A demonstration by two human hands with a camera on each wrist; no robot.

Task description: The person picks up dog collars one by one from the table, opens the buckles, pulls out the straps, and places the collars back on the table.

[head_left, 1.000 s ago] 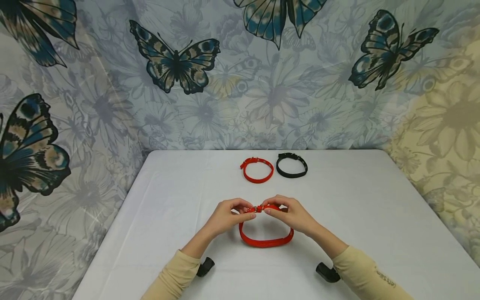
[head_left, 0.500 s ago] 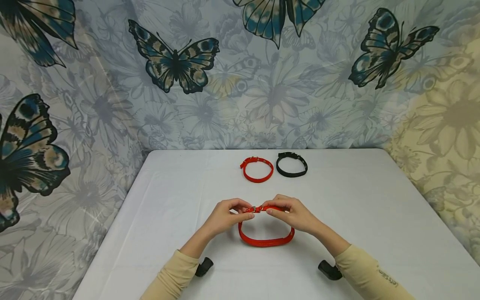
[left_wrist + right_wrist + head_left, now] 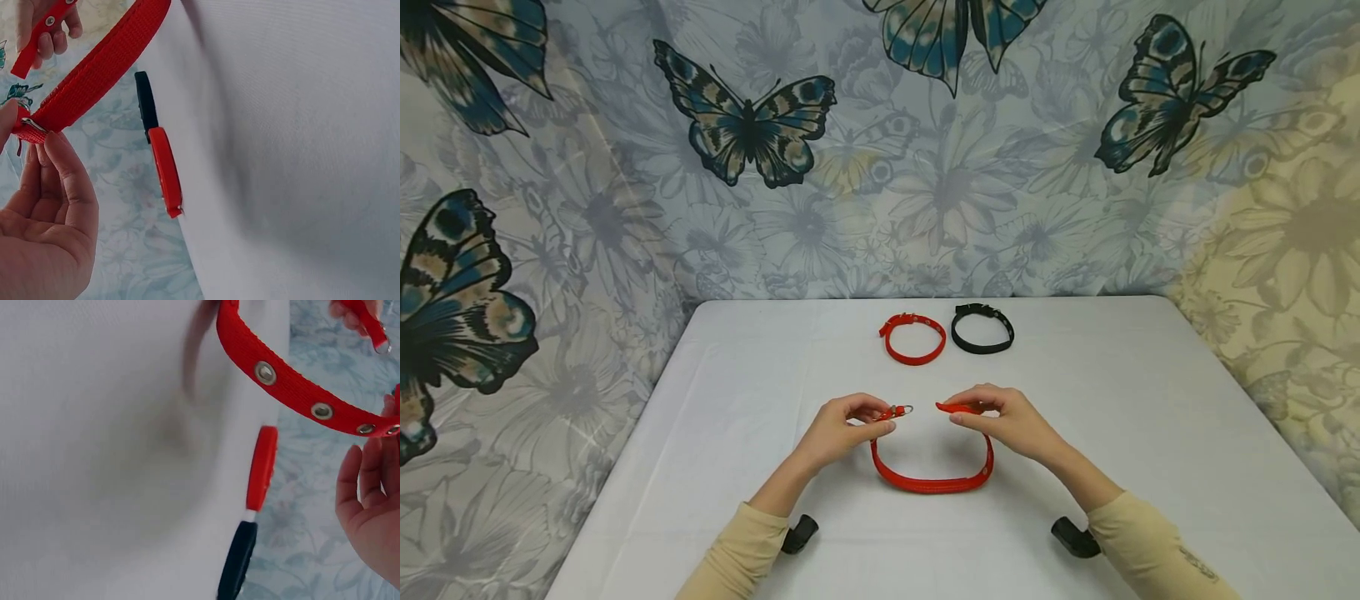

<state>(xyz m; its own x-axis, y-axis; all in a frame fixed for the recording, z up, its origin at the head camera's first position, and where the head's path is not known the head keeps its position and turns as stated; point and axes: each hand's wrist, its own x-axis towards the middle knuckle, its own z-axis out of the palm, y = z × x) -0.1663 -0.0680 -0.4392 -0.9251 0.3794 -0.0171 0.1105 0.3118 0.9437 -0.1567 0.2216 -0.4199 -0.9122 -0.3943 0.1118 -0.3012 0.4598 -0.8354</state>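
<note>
A red webbing collar (image 3: 931,486) hangs in a wide U between my two hands, its ends apart. My left hand (image 3: 842,427) pinches the buckle end; the metal buckle (image 3: 34,125) shows beside the fingertips in the left wrist view. With thumb and fingers, my right hand (image 3: 1004,419) grips the other end, whose tip points left toward the buckle. Metal-rimmed eyelets (image 3: 265,373) run along that end in the right wrist view. Whether the bottom of the loop touches the table I cannot tell.
Farther back on the white table (image 3: 760,358) lie a smaller red collar (image 3: 913,360) and, to its right, a black collar (image 3: 983,347), both fastened into rings. A butterfly-patterned cloth (image 3: 880,208) hangs behind the table. Dark wrist cameras (image 3: 1075,537) sit at both wrists.
The red collar's strap end has come out of the buckle. My hands have drawn apart, the right one moving right and the left one slightly left, leaving a gap between the ends.
</note>
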